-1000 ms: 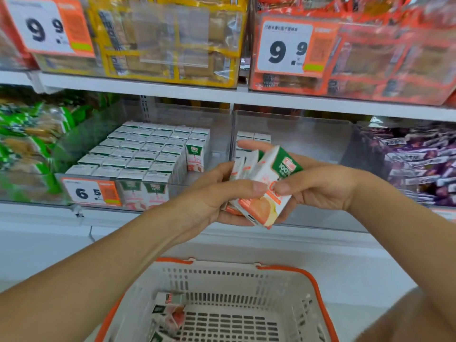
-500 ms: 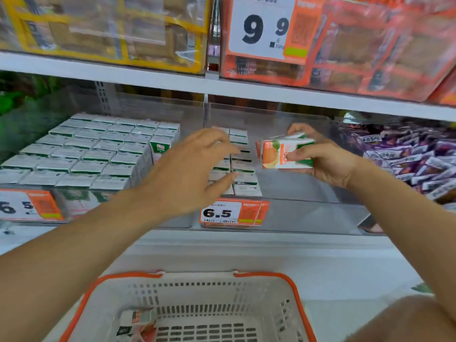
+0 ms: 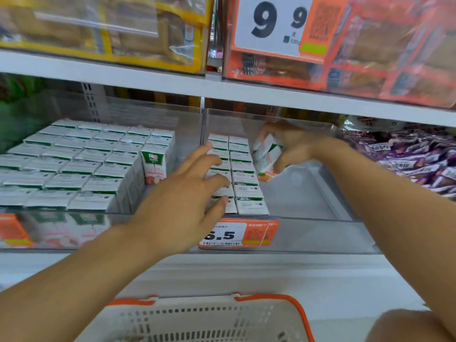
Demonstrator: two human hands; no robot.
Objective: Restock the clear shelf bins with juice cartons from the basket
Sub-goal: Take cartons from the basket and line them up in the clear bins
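Your right hand [image 3: 293, 146] has carried the juice carton [image 3: 267, 154] down into the right bin [image 3: 320, 193], fingers clamped round it; left hand [image 3: 182, 193] spread, steadying the stocked rows [image 3: 243, 174].

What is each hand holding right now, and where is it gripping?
The right hand grips a juice carton, tilted, fingers curled round its sides and upper end. The left hand holds nothing; its spread fingers reach toward the cartons standing in the bin.

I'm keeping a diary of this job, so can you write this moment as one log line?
right hand: holds juice carton tilted over right bin | left hand: open, fingers over carton rows | basket: below
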